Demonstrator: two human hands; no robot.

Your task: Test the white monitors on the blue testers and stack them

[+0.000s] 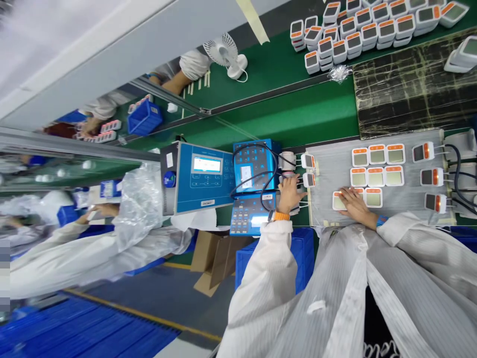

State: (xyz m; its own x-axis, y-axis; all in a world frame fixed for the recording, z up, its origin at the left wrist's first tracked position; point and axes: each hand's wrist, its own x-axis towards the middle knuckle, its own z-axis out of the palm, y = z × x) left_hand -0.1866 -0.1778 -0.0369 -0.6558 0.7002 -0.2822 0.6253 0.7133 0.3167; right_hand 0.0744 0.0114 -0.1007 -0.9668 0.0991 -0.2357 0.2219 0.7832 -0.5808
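Note:
My left hand, with an orange band at its wrist, reaches over a row of pale round holders with metal prongs. Its thumb is spread from the fingers, and the fingertips touch or hover by a holder. Beside it, two small white devices with orange-edged screens sit on prongs. My right hand lies flat with fingers apart over the bottom row of white display devices on the grey mat. It partly covers a device. Two more rows of devices lie above.
Blue test instruments with black cables stand left. Three lit devices are on prongs at right. Stacked devices and a fan occupy the far bench. Blue crates stand below the edge; co-workers' arms show left.

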